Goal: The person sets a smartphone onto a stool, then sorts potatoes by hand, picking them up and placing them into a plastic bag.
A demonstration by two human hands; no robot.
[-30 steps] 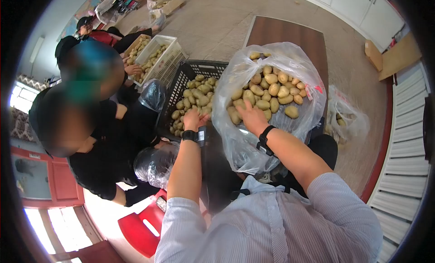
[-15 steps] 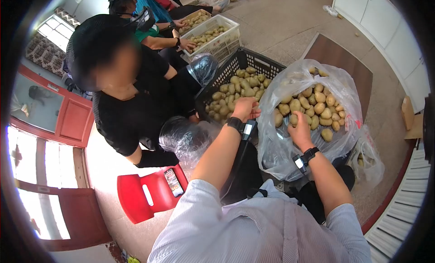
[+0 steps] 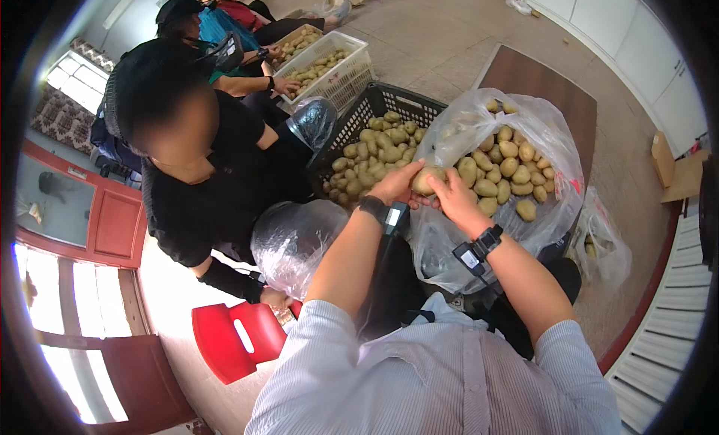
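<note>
Between my two hands is one potato (image 3: pixel 428 180), held at the near left edge of a clear plastic bag (image 3: pixel 438 248). My left hand (image 3: pixel 397 184) grips it from the left, and my right hand (image 3: pixel 457 199) has its fingers on it from the right. Inside the bag lie many loose potatoes (image 3: pixel 509 167). To the left of the bag, a black plastic crate (image 3: pixel 404 98) holds more potatoes (image 3: pixel 382 150). Each of my wrists wears a dark strap with a small device.
A co-worker in black (image 3: pixel 202 158) sits at my left, a hand by the red stool (image 3: pixel 232 337). Farther back, other people sit by a white crate (image 3: pixel 348 68) of potatoes. A brown board (image 3: pixel 539 75) lies behind the bag; a smaller plastic bag (image 3: pixel 603 248) stands right.
My right hand has lifted a potato from the bag and moved left to meet my left hand, which now also holds it. The co-worker's hand has reached the phone on the stool.
</note>
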